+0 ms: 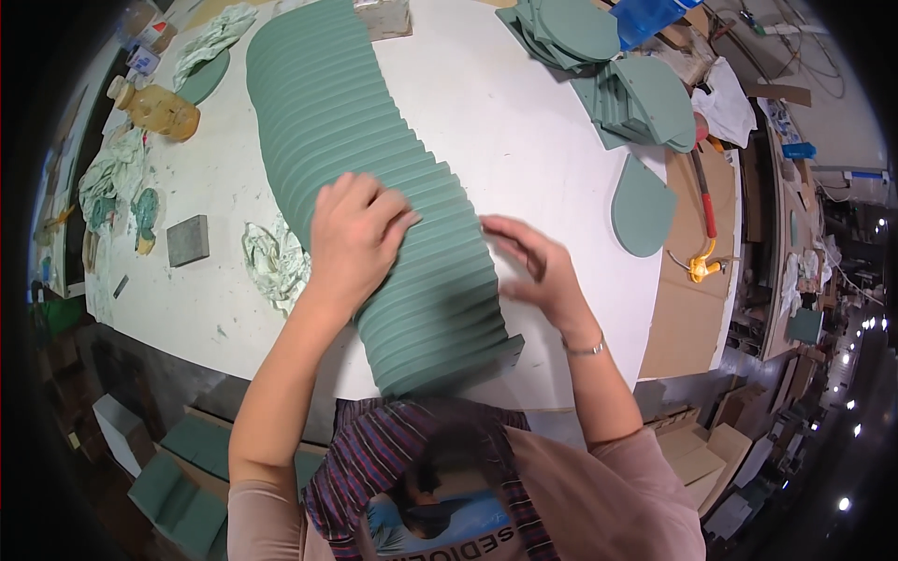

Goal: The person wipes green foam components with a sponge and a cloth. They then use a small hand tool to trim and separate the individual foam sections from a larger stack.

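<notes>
A long row of thin green rounded panels [327, 122], stacked like leaning slices, runs from the far edge of the table to just before my body. My left hand [357, 234] rests on top of the row with its fingers curled and pressed together; whatever they may hold is hidden. At the row's right side is my right hand [533, 262], fingertips close to the panel edges, thumb apart, nothing visible in it and slightly blurred. One panel at the near end [510, 353] sticks out to the right. Left of the row lies a crumpled, green-stained cloth [276, 262].
A white table [524, 122] carries a grey block [188, 240], a yellowish bottle [159, 110] and stained rags [112, 178] at left. On the right are piled green panels [636, 98], a single teardrop panel [643, 206], and a red-and-yellow tool [703, 215] on brown board.
</notes>
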Action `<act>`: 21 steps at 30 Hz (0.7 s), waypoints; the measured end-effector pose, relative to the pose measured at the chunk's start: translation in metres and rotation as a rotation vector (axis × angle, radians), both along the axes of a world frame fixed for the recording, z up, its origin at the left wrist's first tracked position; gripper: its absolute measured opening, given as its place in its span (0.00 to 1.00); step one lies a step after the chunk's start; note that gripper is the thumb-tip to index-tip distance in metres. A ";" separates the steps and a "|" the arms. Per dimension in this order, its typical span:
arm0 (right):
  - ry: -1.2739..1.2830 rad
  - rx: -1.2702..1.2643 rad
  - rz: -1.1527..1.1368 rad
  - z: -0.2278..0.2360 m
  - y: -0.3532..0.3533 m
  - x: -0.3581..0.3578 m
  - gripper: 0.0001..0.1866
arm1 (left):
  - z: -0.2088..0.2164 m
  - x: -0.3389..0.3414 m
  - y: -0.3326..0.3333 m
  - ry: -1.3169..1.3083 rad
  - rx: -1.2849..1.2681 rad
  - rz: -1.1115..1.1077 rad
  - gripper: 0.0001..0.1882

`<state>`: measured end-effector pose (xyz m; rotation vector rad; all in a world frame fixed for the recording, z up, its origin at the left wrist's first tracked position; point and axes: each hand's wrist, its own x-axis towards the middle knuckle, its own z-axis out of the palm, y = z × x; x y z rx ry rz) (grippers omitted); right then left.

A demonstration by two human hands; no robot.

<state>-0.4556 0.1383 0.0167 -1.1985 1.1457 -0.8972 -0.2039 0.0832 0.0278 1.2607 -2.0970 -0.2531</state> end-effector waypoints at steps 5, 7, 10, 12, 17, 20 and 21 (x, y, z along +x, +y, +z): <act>-0.035 0.067 0.181 -0.013 0.068 -0.025 0.57 | -0.005 -0.027 -0.015 -0.057 -0.060 -0.075 0.09; -0.045 0.095 0.179 -0.029 0.090 -0.023 0.61 | -0.007 -0.026 -0.017 -0.098 -0.038 -0.081 0.08; -0.032 0.063 0.109 -0.050 0.105 -0.008 0.63 | -0.004 -0.028 -0.016 -0.115 -0.031 -0.123 0.07; -0.062 0.044 0.091 -0.056 0.106 -0.004 0.63 | 0.000 -0.024 -0.015 -0.104 0.037 -0.150 0.07; -0.053 0.025 0.055 -0.059 0.105 -0.003 0.63 | 0.013 -0.017 -0.010 -0.048 0.216 -0.177 0.12; -0.040 0.019 0.081 -0.062 0.105 -0.005 0.62 | 0.016 -0.018 -0.007 0.016 0.300 -0.132 0.11; -0.064 0.021 0.078 -0.062 0.106 -0.004 0.63 | 0.015 -0.015 -0.006 0.075 0.331 -0.087 0.09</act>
